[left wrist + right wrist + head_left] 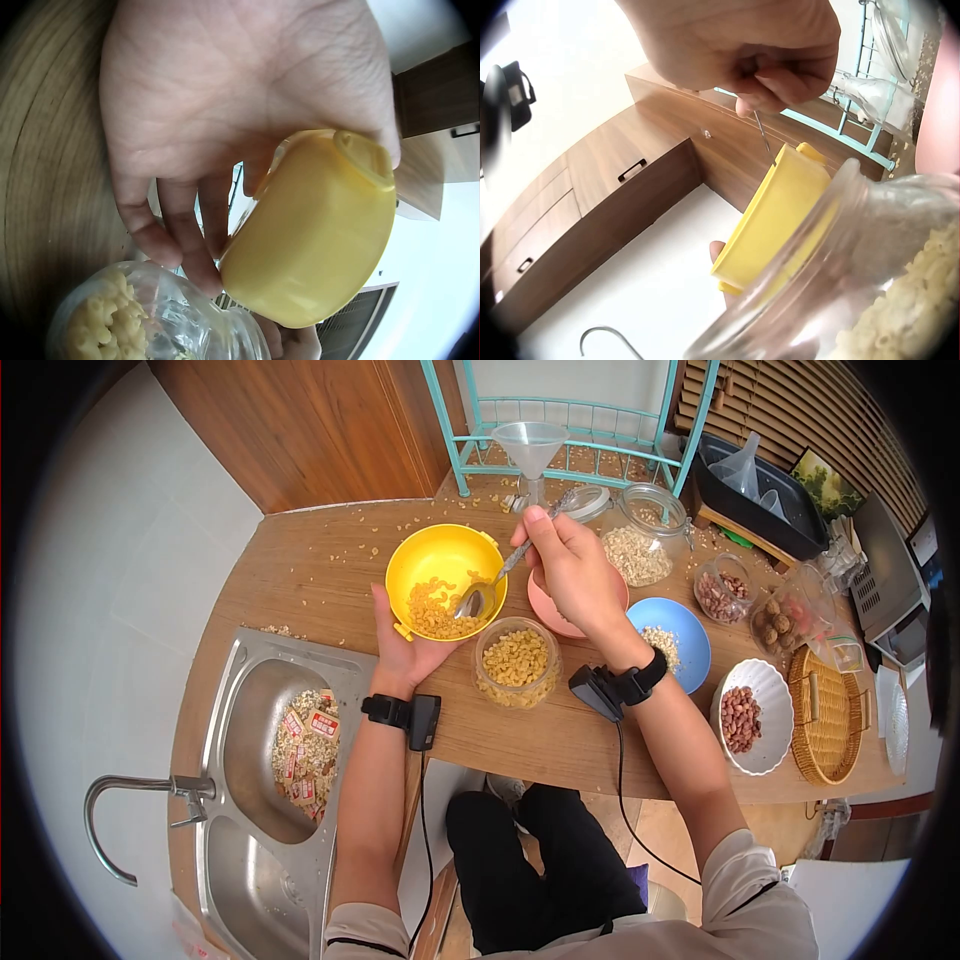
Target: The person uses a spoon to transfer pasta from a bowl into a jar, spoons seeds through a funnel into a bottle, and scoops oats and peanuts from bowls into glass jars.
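My left hand [408,660] holds a yellow bowl [440,548] tilted, thumb by its rim and fingers beneath; its outer side fills much of the left wrist view. Small macaroni [430,608] gathers at the bowl's low side. With my right hand [575,575] I pinch the handle of a metal spoon [478,598], whose head dips into the bowl at the macaroni. Just right of the bowl stands a clear jar [512,702] of macaroni, its glass also large in the right wrist view. The fingers of my right hand are curled in that view.
A pink bowl [543,610] sits partly hidden under my right hand. Rightward are a blue plate [692,632] with oats, a white fluted bowl [780,735] of peanuts and a wicker basket [828,745]. Behind stand an oat jar [660,510], a funnel [530,448] and a teal rack [458,455]. A sink [235,690] is at left.
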`<action>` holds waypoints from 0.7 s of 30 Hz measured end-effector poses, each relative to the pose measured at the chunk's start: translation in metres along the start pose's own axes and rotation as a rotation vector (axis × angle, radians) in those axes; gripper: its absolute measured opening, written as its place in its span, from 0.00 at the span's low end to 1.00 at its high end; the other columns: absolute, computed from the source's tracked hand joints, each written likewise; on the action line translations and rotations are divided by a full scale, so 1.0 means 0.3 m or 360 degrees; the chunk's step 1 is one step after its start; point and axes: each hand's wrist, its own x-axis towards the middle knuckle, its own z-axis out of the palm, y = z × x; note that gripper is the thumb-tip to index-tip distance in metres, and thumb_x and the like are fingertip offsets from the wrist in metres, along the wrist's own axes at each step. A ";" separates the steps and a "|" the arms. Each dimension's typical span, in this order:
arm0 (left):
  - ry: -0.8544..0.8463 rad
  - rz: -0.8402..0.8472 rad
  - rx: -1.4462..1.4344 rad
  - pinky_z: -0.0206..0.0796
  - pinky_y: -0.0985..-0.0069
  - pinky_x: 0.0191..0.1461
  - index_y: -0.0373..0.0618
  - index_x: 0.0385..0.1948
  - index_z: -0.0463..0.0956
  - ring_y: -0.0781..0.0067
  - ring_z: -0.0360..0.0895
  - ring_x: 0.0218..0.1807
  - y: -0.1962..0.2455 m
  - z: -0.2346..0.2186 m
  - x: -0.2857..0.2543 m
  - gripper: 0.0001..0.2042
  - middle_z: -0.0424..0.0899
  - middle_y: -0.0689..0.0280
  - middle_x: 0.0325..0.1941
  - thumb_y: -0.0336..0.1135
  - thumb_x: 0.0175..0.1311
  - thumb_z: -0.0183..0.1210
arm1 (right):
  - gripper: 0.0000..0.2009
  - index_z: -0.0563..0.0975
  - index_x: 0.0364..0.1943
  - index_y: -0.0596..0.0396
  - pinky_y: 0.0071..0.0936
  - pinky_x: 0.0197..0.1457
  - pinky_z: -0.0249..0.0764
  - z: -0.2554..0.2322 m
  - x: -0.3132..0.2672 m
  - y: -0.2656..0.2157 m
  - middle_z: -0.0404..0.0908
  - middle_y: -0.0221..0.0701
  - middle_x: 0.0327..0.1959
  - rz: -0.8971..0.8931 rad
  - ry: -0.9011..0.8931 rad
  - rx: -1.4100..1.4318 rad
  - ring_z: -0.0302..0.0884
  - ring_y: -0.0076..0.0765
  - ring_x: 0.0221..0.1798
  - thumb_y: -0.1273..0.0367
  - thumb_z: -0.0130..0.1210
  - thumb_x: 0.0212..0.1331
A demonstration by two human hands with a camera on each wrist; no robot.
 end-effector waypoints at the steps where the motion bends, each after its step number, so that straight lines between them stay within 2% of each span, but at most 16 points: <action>1: 0.0000 -0.0005 0.0002 0.46 0.40 0.74 0.53 0.73 0.51 0.50 0.53 0.76 0.001 -0.001 -0.001 0.53 0.54 0.55 0.76 0.85 0.51 0.37 | 0.23 0.81 0.31 0.57 0.27 0.31 0.65 -0.001 0.002 0.005 0.74 0.27 0.20 0.0049 0.0018 0.0030 0.68 0.23 0.25 0.53 0.44 0.73; 5: -0.0101 -0.0006 -0.0103 0.50 0.42 0.73 0.52 0.73 0.51 0.51 0.53 0.76 0.002 -0.004 -0.003 0.49 0.55 0.55 0.76 0.81 0.57 0.37 | 0.24 0.81 0.29 0.58 0.27 0.31 0.65 -0.005 0.012 0.010 0.74 0.27 0.20 0.0258 0.0064 0.0283 0.68 0.23 0.24 0.53 0.44 0.73; 7: -0.0092 -0.0002 -0.0099 0.50 0.43 0.73 0.52 0.73 0.51 0.51 0.54 0.76 0.003 0.003 -0.003 0.50 0.55 0.55 0.76 0.82 0.56 0.37 | 0.20 0.77 0.33 0.55 0.15 0.18 0.53 -0.005 0.016 0.018 0.68 0.22 0.21 0.0190 0.0032 0.0342 0.60 0.15 0.17 0.54 0.45 0.74; 8: -0.0090 -0.0003 -0.0100 0.50 0.43 0.73 0.52 0.73 0.51 0.51 0.54 0.76 0.002 0.004 -0.002 0.50 0.55 0.55 0.76 0.82 0.56 0.37 | 0.20 0.77 0.33 0.55 0.15 0.18 0.53 -0.006 0.015 0.019 0.68 0.22 0.21 0.0192 0.0032 0.0342 0.60 0.15 0.17 0.54 0.45 0.74; 10: -0.0001 0.0002 -0.0001 0.47 0.41 0.74 0.53 0.73 0.51 0.50 0.54 0.75 0.000 0.005 -0.001 0.53 0.55 0.54 0.76 0.84 0.52 0.37 | 0.22 0.79 0.30 0.58 0.21 0.27 0.64 -0.006 0.012 0.018 0.72 0.26 0.19 0.0067 0.0026 0.0096 0.68 0.20 0.22 0.54 0.45 0.73; 11: -0.0002 0.0000 -0.0002 0.47 0.41 0.74 0.53 0.73 0.51 0.50 0.54 0.75 0.000 0.003 0.000 0.53 0.55 0.54 0.76 0.84 0.52 0.37 | 0.22 0.79 0.30 0.58 0.21 0.27 0.64 -0.005 0.012 0.020 0.72 0.26 0.19 0.0069 0.0027 0.0095 0.68 0.20 0.22 0.54 0.45 0.73; 14: -0.0002 -0.0008 -0.0020 0.47 0.41 0.74 0.52 0.73 0.51 0.50 0.54 0.75 0.000 -0.001 0.000 0.53 0.55 0.54 0.76 0.85 0.52 0.37 | 0.22 0.78 0.31 0.57 0.19 0.24 0.63 0.003 0.009 0.020 0.72 0.25 0.19 0.0103 -0.0009 0.0138 0.68 0.19 0.20 0.54 0.45 0.73; 16: -0.0024 -0.0004 -0.0029 0.47 0.41 0.74 0.52 0.73 0.52 0.50 0.53 0.76 0.002 0.006 0.000 0.53 0.55 0.54 0.76 0.84 0.52 0.38 | 0.21 0.78 0.31 0.57 0.19 0.20 0.60 0.002 0.006 0.010 0.71 0.25 0.20 0.0305 -0.0002 0.0334 0.66 0.19 0.18 0.55 0.45 0.73; 17: -0.0023 -0.0006 -0.0031 0.47 0.41 0.74 0.52 0.73 0.52 0.50 0.53 0.76 0.001 0.007 -0.001 0.53 0.55 0.54 0.76 0.84 0.52 0.38 | 0.21 0.78 0.31 0.57 0.19 0.20 0.60 0.001 0.006 0.012 0.71 0.25 0.20 0.0307 -0.0001 0.0332 0.66 0.19 0.18 0.55 0.45 0.73; 19: -0.0026 -0.0010 -0.0027 0.46 0.41 0.75 0.52 0.73 0.51 0.49 0.53 0.76 0.001 0.008 -0.001 0.53 0.54 0.53 0.76 0.84 0.52 0.38 | 0.18 0.76 0.34 0.57 0.18 0.15 0.49 -0.001 0.013 0.016 0.67 0.24 0.21 0.0377 0.0022 0.0554 0.56 0.16 0.13 0.57 0.45 0.74; 21: -0.0028 -0.0006 -0.0037 0.46 0.41 0.75 0.52 0.73 0.51 0.49 0.52 0.76 0.003 0.017 -0.002 0.53 0.54 0.53 0.76 0.84 0.52 0.38 | 0.18 0.75 0.34 0.56 0.18 0.15 0.48 -0.003 0.013 0.008 0.67 0.24 0.22 0.0369 0.0067 0.0570 0.56 0.16 0.13 0.57 0.45 0.74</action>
